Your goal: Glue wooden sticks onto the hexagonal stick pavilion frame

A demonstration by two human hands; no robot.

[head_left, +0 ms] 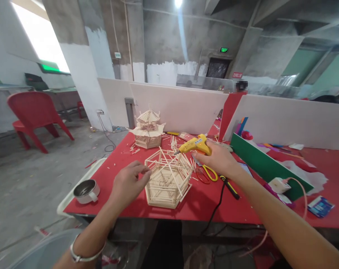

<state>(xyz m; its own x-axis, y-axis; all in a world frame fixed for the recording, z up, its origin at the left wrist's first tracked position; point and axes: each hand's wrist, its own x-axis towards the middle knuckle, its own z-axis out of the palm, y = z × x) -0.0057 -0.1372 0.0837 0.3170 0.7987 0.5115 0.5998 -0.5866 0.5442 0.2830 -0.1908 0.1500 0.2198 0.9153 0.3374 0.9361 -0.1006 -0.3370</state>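
On the red table stands a six-sided open frame of thin wooden sticks, with a slatted floor and crossed sticks over its top. My left hand is at the frame's left upper edge, thumb and forefinger closed at a corner post. A yellow hot glue gun is gripped in my right hand; its nozzle points left, over the frame's back right rim. Behind the frame rises a pagoda model of the same sticks, with tiered roofs. Loose wooden sticks lie between the frame and my right hand.
Yellow-handled scissors and a black-and-yellow tool lie right of the frame. A metal cup stands at the table's left edge. A green board leans at right, near a white plug adapter. A dark cable hangs over the front edge.
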